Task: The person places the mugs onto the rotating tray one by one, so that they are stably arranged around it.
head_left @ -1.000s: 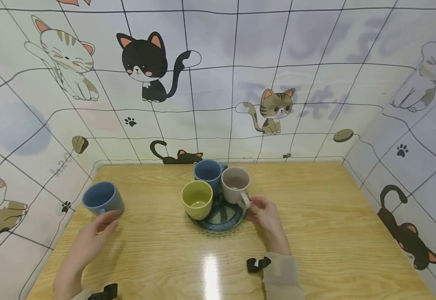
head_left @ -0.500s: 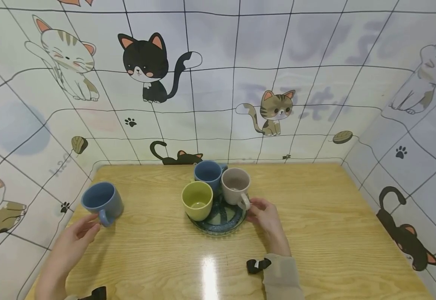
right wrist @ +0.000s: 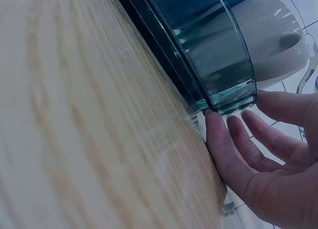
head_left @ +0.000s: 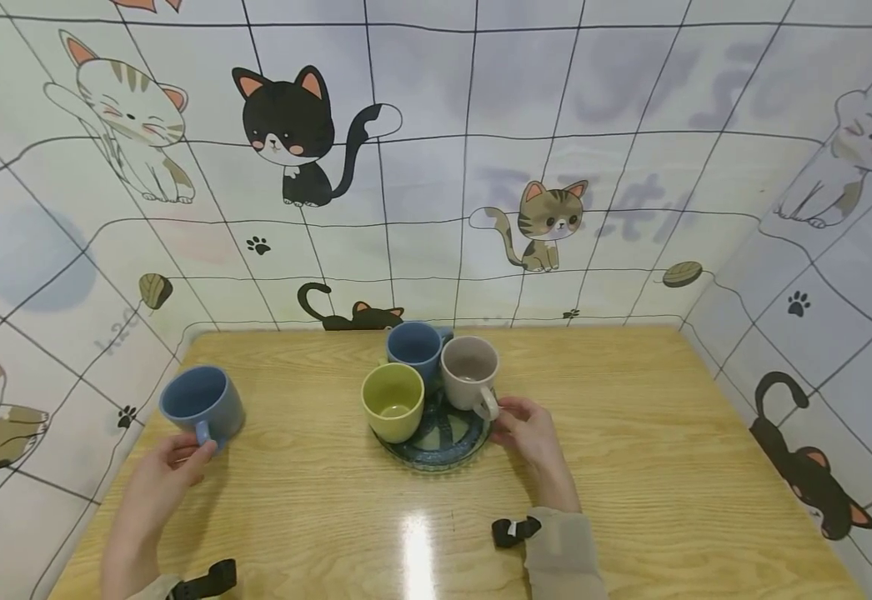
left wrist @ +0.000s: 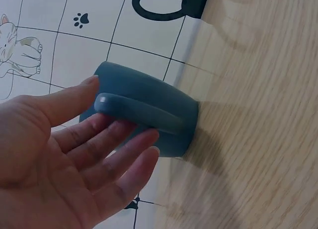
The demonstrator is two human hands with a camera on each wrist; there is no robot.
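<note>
While your right hand point(head_left: 529, 435) pinches the edge of the glass dish point(head_left: 436, 457), your left hand point(head_left: 160, 483) meets the handle point(left wrist: 141, 114) of the lone blue mug point(head_left: 214, 410) on the left of the counter point(head_left: 316, 517), fingers point(left wrist: 94, 152) loosely bent; whether they grip is hard to tell, so seat thumb and fingers evenly before any turn or lift

Lower right — the right hand point(right wrist: 263, 164) pinches the edge of a clear glass dish point(right wrist: 211, 65); upper right, a pale cup point(right wrist: 263, 35) behind its wall; wood tabletop point(right wrist: 79, 114) fills the left.
</note>
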